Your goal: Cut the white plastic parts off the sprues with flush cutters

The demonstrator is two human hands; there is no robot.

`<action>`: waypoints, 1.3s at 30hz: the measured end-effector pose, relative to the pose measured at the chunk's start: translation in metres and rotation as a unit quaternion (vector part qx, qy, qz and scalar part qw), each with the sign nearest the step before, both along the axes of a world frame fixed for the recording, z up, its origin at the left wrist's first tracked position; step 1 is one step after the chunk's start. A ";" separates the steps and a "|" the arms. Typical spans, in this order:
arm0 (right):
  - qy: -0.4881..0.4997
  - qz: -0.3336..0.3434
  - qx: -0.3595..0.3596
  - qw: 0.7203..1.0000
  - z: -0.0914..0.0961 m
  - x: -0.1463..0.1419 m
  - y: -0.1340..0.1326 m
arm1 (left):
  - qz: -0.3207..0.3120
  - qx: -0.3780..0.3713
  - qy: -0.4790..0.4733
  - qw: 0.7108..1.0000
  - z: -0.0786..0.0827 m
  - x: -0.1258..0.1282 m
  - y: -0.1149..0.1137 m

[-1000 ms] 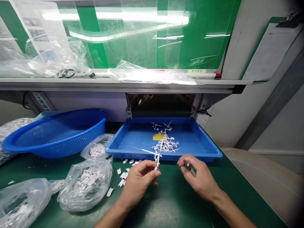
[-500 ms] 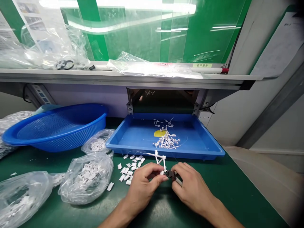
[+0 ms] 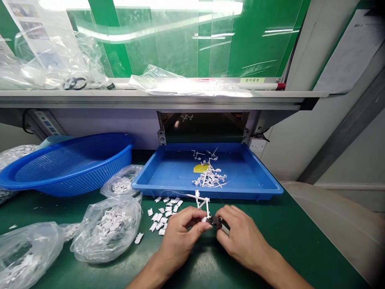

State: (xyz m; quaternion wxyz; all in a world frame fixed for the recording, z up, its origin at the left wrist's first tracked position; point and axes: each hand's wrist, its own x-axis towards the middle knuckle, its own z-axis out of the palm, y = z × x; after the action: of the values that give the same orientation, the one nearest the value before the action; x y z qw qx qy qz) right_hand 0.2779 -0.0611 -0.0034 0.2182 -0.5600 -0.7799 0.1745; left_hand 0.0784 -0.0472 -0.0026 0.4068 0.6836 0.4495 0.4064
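Between thumb and fingers, my left hand (image 3: 184, 232) pinches a small white plastic part at the lower end of a branching white sprue (image 3: 207, 205). My right hand (image 3: 240, 233) is closed around side cutters (image 3: 221, 225), whose dark jaws meet the sprue right at my left fingertips. Whether the jaws are fully closed is hard to see. Several loose white plastic parts (image 3: 158, 217) lie on the green table just left of my left hand, some partly hidden behind it. Beyond both hands, a blue tray (image 3: 168, 186) holds a heap of white sprues (image 3: 210, 178).
Clear bags of white parts (image 3: 111, 224) stand on the left, another bag (image 3: 30, 257) nearer the corner. A large blue basket (image 3: 87, 180) sits behind them. Behind the tray, a chute (image 3: 204, 130) opens under a shelf (image 3: 126, 101). The green table (image 3: 300, 245) extends right.
The view has shifted slightly, moving the surroundings a little to the left. Both hands, the sprue and the cutters keep nearly the same pose.
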 end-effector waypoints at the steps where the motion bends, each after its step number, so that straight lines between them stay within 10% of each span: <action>1: -0.009 -0.001 -0.002 1.000 -0.001 0.000 0.000 | -0.001 0.000 0.003 1.000 -0.001 0.000 0.000; 14: 0.057 0.074 -0.093 0.991 0.016 0.042 0.019 | -0.101 0.063 0.086 0.989 0.011 -0.004 0.006; 17: 0.081 0.030 -0.061 0.994 0.015 0.035 0.019 | 0.094 0.107 0.027 0.990 0.043 -0.041 0.003; 20: 0.035 0.037 -0.035 0.998 0.001 0.015 0.018 | 0.314 0.175 -0.065 0.931 0.080 -0.103 -0.010; 24: -0.062 0.056 0.002 0.996 -0.029 -0.012 0.029 | 0.395 0.201 0.007 0.896 0.107 -0.176 -0.015; 29: -0.108 0.055 0.020 0.992 -0.053 -0.025 0.040 | 0.325 0.102 0.182 0.922 0.093 -0.211 0.033; 33: -0.068 0.035 -0.002 0.997 -0.039 -0.032 0.029 | 0.300 0.116 0.166 0.932 0.074 -0.180 0.046; 39: -0.007 0.056 0.005 0.998 -0.013 -0.038 0.021 | -0.121 0.086 0.263 0.953 0.051 -0.086 0.009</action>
State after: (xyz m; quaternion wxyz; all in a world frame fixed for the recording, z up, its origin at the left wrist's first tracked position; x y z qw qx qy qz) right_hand 0.2397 -0.0400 -0.0160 0.2061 -0.5156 -0.8123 0.1786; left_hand -0.0075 -0.0382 0.0479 0.2602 0.8477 0.4182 0.1971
